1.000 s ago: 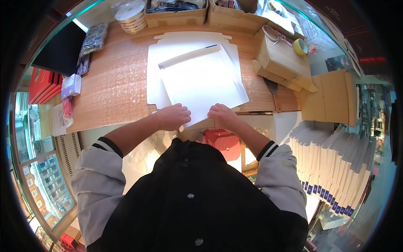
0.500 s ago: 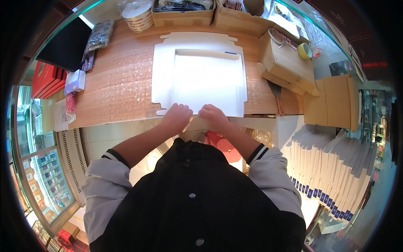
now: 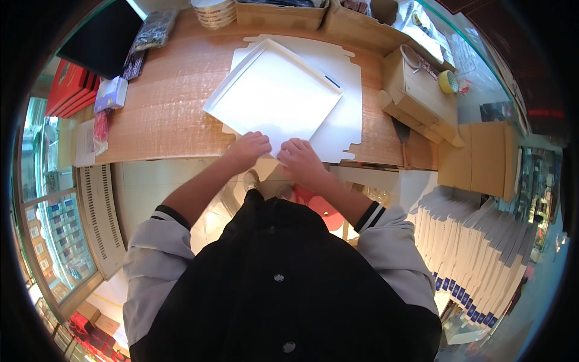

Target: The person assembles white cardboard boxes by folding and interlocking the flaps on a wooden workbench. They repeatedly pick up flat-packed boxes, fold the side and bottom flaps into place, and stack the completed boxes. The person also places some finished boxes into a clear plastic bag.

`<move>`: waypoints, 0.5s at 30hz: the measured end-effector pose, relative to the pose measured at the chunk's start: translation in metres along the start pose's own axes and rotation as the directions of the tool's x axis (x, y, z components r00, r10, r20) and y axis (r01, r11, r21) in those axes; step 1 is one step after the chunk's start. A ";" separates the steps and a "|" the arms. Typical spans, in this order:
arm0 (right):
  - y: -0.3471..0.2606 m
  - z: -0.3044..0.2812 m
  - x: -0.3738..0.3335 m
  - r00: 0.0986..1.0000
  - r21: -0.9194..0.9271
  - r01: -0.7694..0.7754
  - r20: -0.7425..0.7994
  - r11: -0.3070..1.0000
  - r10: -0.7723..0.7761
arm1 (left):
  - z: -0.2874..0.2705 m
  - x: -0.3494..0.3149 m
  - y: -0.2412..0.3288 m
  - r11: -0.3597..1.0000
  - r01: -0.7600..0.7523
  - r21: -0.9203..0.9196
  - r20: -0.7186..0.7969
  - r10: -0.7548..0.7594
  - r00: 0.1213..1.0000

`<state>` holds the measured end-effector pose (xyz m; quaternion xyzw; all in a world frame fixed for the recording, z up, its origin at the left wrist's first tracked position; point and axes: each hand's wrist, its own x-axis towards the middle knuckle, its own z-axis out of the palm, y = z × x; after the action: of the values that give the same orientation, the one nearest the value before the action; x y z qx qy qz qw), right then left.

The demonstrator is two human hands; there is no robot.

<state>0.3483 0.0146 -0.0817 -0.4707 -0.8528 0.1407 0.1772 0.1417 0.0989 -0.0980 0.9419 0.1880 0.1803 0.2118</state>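
A shallow white cardboard box point(image 3: 283, 90) lies turned at an angle, low walls standing along its far sides and a small dark strip on the right one. Under it is a flat white cardboard blank point(image 3: 345, 123) with notched corner tabs. My left hand point(image 3: 248, 149) closes its curled fingers on the box's near left edge. My right hand point(image 3: 299, 157), just beside it, grips the near corner, its fingers bent over the edge. The fingertips and the box's near wall are partly hidden behind the hands.
Cardboard cartons point(image 3: 419, 90) and a yellow tape roll point(image 3: 447, 82) stand at the right; an open carton point(image 3: 280, 17) sits at the back. At the left are a tissue box point(image 3: 111, 95) and red boxes point(image 3: 71, 89). Many upright white panels point(image 3: 470, 241) stand below right.
The white box has turned from square to a slanted position on the blank beneath. Both hands moved slightly up and left, keeping hold of its near side.
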 end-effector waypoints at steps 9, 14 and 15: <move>0.025 -0.012 0.008 0.957 0.031 0.202 0.208 0.979 -0.204 | 0.006 -0.019 -0.013 0.993 0.117 0.029 0.030 -0.118 0.993; 0.004 -0.008 0.013 0.967 -0.029 0.155 0.207 0.987 -0.146 | 0.012 -0.029 -0.005 0.992 0.106 0.063 -0.122 -0.098 0.988; 0.001 -0.004 0.016 0.971 -0.041 0.155 0.193 0.987 -0.144 | 0.013 -0.033 0.000 0.986 0.134 0.103 -0.260 -0.104 0.960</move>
<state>0.3427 0.0295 -0.0762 -0.3942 -0.9024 0.1472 0.0924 0.1182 0.0802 -0.1174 0.9091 0.2804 0.2745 0.1396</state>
